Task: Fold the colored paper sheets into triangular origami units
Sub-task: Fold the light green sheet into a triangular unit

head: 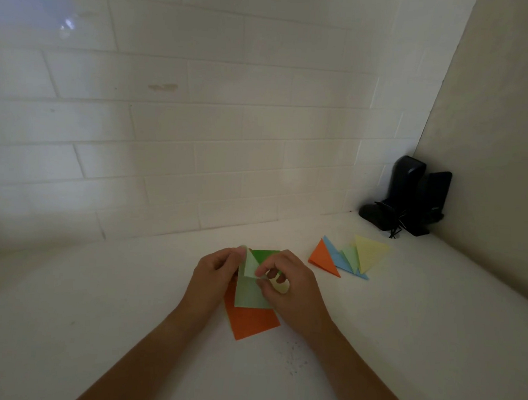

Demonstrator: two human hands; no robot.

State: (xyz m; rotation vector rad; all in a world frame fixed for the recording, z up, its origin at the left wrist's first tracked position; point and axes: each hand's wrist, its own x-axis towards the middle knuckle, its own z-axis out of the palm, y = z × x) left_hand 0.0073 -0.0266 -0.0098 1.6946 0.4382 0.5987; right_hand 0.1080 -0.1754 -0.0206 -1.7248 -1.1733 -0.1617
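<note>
— Pinching the pale green paper sheet [252, 292] with both: left hand [213, 277] at ten o'clock, right hand [294, 289] at three.
— Lying where?
— Over the orange paper sheet [249, 322], dark green paper sheet [264, 255] at twelve. Better to match corners first, then crease hard.
— Finished folded paper triangles [347, 257]?
— Off at two o'clock.

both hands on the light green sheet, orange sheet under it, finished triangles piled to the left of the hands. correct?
Not quite. The finished triangles lie to the right of the hands, toward the corner, as the head view shows. The rest holds: the left hand and right hand both hold the light green sheet, with the orange sheet under it.
</note>
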